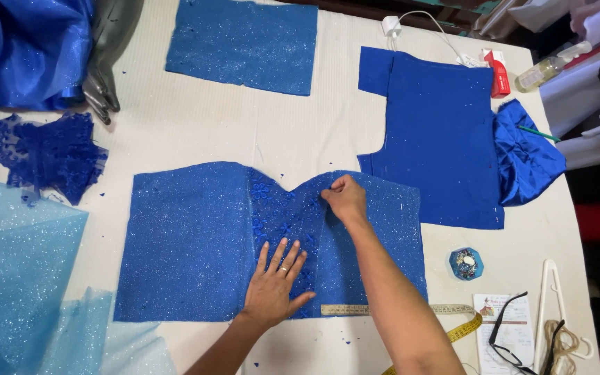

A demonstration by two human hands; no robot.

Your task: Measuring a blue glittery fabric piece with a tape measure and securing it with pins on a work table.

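A blue glittery bodice piece (189,243) lies flat on the white table (196,132), with a panel of blue floral lace (282,222) laid over its middle. My left hand (276,281) rests flat on the lower part of the lace, fingers spread, a ring on one finger. My right hand (345,198) reaches across to the top edge of the bodice and pinches the lace and fabric there with closed fingers. A yellow measuring tape (345,310) lies along the bodice's lower edge, partly under my right arm.
A glittery blue rectangle (244,45) and a plain blue cut piece (435,146) lie farther back, with bunched blue satin (529,160) at the right. Lace scrap (46,156) and pale blue tulle (15,278) lie left. Pin dish (465,264), glasses (515,337), white hanger (557,305), spray bottle (546,69) sit right.
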